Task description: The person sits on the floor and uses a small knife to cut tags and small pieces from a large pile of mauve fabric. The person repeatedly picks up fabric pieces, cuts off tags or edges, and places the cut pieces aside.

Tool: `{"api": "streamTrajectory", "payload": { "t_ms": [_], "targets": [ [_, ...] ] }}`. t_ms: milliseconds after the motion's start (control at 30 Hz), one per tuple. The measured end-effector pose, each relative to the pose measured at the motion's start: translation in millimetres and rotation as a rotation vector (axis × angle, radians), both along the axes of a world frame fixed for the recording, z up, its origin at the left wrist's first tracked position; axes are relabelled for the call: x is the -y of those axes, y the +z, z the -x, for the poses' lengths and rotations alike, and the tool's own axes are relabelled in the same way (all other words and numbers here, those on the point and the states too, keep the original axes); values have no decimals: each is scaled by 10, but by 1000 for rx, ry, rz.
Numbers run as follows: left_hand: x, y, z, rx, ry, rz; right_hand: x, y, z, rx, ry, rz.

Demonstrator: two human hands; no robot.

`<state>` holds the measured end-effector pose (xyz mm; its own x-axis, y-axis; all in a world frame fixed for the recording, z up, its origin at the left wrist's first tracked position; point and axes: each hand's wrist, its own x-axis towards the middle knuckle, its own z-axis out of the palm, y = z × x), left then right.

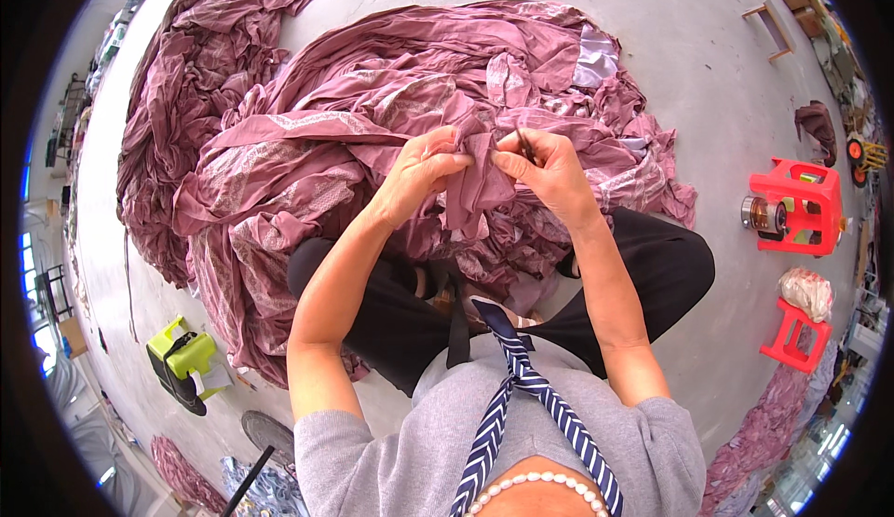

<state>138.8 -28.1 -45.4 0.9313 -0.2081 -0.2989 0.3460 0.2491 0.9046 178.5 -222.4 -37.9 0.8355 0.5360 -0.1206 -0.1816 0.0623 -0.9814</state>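
Note:
A great heap of dusty-pink fabric (391, 61) with pale patterned bands spreads over the floor in front of me and up to my lap. My left hand (421, 170) is closed on a gathered fold of this fabric, thumb and fingers pinching its edge. Right beside it, my right hand (549, 170) pinches the same raised piece between thumb and forefinger. A slim dark tool (527, 148) also sticks out of the right hand's fingers; its kind is too small to tell. Between the hands the held fold hangs down loosely.
To the right stand a red plastic stool (808, 202) with a glass jar (764, 215) by it, and a smaller red stool (797, 335) bearing a plastic bag (806, 294). A lime-green stool (191, 357) is at the left. Farther off are a wooden stool (771, 28) and more fabric (186, 475).

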Motion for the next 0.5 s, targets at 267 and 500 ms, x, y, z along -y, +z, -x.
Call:
{"api": "streamTrajectory", "payload": {
  "t_ms": [267,500],
  "targets": [
    [-56,-13,-38,-62,84,59,13,-140,23,-1,-123,-76],
    [-73,-13,-22,-105,66,126,41,-188,51,159,-189,58]
  ]
}}
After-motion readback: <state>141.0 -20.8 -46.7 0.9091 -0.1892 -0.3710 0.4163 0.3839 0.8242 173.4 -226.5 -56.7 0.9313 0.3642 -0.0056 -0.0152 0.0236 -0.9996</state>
